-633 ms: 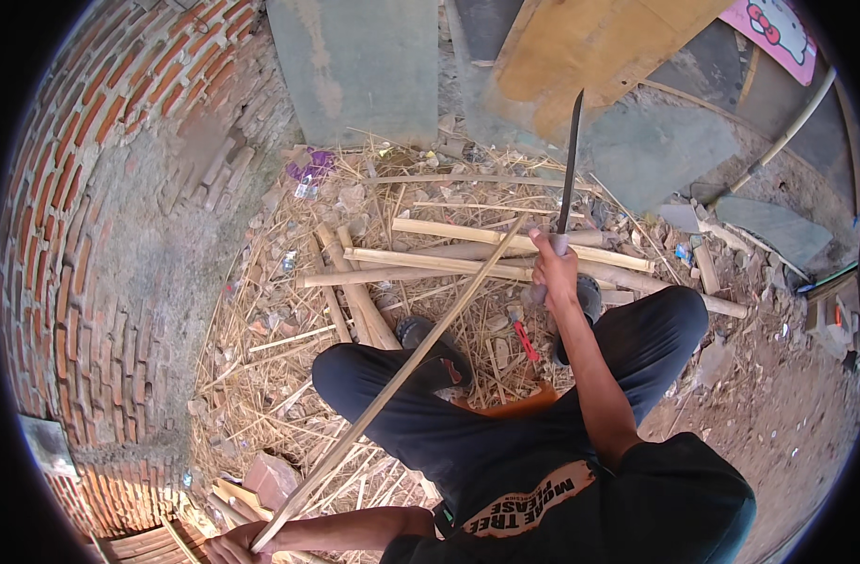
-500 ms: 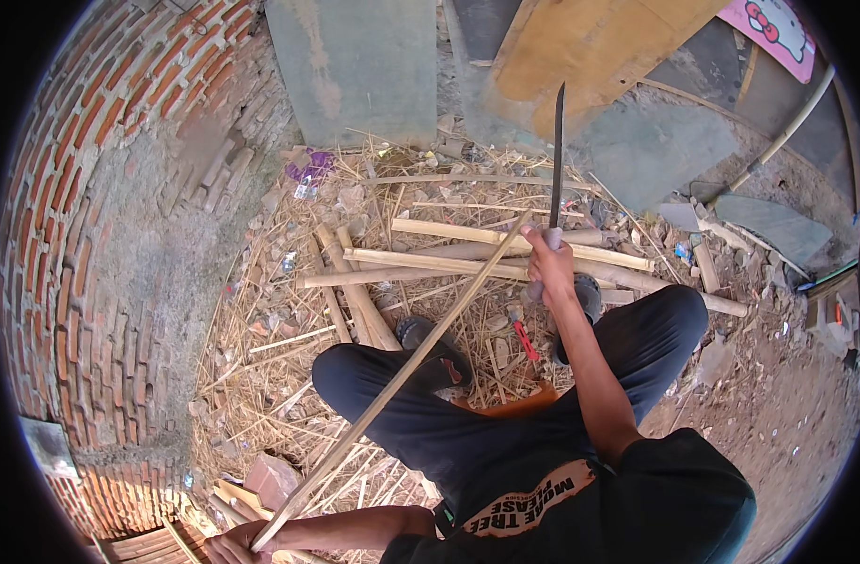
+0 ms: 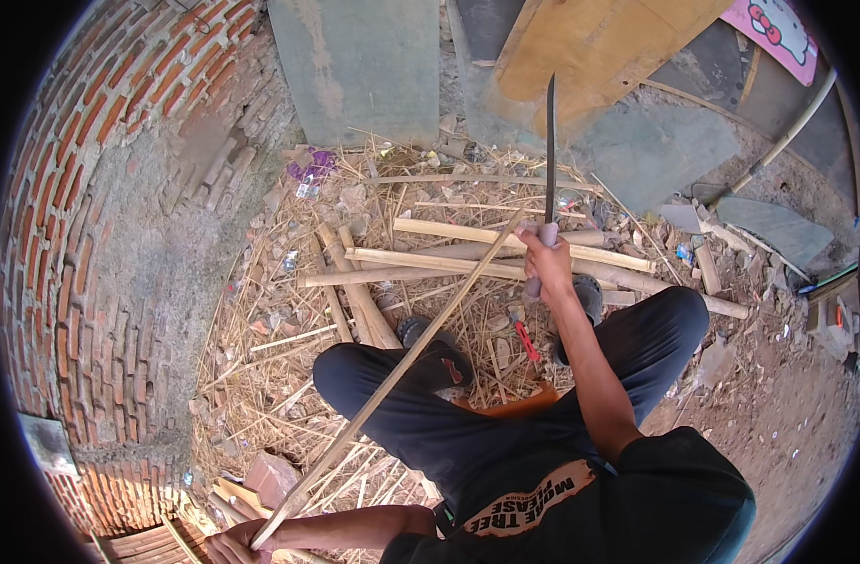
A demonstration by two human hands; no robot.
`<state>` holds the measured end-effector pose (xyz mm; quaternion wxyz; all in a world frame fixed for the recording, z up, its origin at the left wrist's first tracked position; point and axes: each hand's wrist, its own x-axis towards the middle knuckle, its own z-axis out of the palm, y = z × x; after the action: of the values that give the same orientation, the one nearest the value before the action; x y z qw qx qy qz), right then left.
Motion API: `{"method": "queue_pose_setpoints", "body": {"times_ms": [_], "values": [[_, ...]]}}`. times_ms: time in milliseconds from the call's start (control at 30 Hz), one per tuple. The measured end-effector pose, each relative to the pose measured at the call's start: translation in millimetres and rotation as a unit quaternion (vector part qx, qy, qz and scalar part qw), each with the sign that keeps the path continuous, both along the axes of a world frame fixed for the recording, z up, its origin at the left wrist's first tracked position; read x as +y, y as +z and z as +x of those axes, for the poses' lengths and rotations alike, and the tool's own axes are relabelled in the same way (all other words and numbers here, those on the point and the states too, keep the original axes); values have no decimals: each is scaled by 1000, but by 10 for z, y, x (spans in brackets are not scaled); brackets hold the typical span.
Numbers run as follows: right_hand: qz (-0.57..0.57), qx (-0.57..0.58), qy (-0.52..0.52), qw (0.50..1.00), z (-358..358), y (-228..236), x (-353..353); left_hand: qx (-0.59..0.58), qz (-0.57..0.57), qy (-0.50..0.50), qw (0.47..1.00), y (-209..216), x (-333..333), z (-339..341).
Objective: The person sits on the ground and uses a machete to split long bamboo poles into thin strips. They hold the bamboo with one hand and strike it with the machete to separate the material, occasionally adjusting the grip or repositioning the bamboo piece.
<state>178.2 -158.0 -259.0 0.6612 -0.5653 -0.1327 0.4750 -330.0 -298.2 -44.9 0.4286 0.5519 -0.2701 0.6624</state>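
Note:
My right hand (image 3: 546, 265) is closed around the pale handle of a machete (image 3: 550, 155). Its long dark blade points away from me, nearly upright in the head view. My left hand (image 3: 238, 545), low at the left edge, grips the near end of a long bamboo strip (image 3: 383, 387). The strip slants across my left leg, and its far end comes up beside the fingers of my right hand. Whether the right fingers touch it, I cannot tell. Beyond my feet, split bamboo pieces (image 3: 430, 260) lie across the ground behind the strip.
Shavings and rubble (image 3: 289, 376) litter the ground. A red-handled tool (image 3: 526, 340) lies between my shoes, near an orange seat edge (image 3: 516, 406). A brick wall (image 3: 82, 282) rises at left; grey boards (image 3: 364, 75) and a tan board (image 3: 590, 56) stand at the far side.
The machete and my right hand have shifted slightly left, with the blade a little more upright. The strip's far end has moved slightly left too; my left hand stays in place.

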Motion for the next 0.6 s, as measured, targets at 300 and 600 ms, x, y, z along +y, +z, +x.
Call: {"method": "queue_pose_setpoints", "body": {"times_ms": [300, 600], "values": [[-34, -56, -6, 998, 11, 36, 56, -2, 4, -10, 1000, 20, 12, 62], [-35, -57, 11, 998, -17, 3, 129, 0, 15, -22, 1000, 80, 40, 145]]}}
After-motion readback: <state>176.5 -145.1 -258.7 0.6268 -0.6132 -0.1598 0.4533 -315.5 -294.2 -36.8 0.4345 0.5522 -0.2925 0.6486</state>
